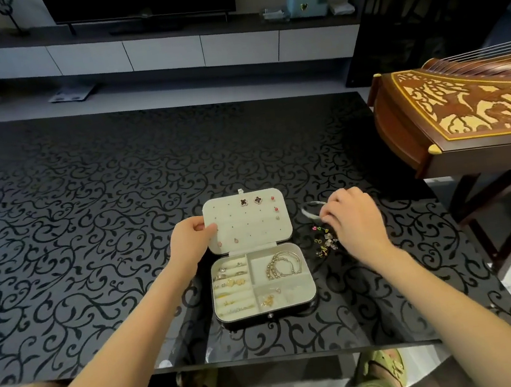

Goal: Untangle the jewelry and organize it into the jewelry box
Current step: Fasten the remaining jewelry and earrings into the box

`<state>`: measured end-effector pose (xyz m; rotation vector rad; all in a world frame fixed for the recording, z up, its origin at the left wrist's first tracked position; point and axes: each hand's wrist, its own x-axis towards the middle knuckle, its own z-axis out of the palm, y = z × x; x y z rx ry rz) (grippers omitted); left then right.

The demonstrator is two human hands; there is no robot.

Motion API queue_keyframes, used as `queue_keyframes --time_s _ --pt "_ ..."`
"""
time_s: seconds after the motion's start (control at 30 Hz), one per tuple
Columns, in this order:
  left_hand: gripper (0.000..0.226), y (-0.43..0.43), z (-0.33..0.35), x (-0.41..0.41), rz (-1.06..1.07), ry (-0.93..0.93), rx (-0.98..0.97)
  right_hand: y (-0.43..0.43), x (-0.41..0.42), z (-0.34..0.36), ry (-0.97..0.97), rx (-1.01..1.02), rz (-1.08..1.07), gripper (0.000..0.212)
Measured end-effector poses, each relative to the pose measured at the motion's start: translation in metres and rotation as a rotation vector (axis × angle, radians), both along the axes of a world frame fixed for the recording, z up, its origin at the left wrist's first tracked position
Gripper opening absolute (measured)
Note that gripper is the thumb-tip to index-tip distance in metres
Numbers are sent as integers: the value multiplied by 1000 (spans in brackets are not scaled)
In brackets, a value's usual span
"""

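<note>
1. I see a small black jewelry box with a cream inside (265,317). It lies open on the black glass tabletop with a swirly pattern (88,215), near my edge.
2. The left grip (190,239) holds the left edge of the box's flat cream lid (252,226). Its thumb is on the inside and its fingers curl round the edge.
3. Two dark clover-shaped earrings (243,201) are pinned near the top of the lid.
4. Gold round bangles (284,262) lie in the top right part of the box. Small rings (228,271) sit in the rows on the left.
5. A little pile of tangled, colourful jewelry (324,242) lies on the tabletop just right of the box.
6. The right grip (351,216) is right beside the pile with its fingers curled down. Its fingertips are at a pale shiny loop (310,210). I cannot tell if it holds it.
7. A brown carved wooden string instrument (464,113) stands far to the right.
</note>
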<state>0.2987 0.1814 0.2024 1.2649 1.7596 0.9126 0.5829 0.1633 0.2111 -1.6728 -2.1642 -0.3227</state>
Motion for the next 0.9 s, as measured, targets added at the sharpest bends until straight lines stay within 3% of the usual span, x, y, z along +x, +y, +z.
queue_keyframes --time_s 0.1,0.17,0.33,0.67,0.77,0.83,0.9 --pt "11 -3 -3 -1 51 80 -4 -33 -34 8 -21 -14 188 7" --pt "24 -6 -6 -3 84 163 21 -44 -46 0 -37 -58 271 8" --pt "22 -17 -1 3 -50 330 181 -43 -55 -15 -80 -114 291 19" --pt "17 -26 10 27 -203 276 235 -48 -56 -26 -168 -211 232 28" --pt "18 -26 8 26 -209 277 226 -48 -49 -22 81 -221 178 20" --pt "18 -25 7 24 -203 272 226 -40 -33 -11 267 -176 5 18" --pt "18 -24 7 22 -201 285 230 -31 -11 -6 290 -200 -179 17"
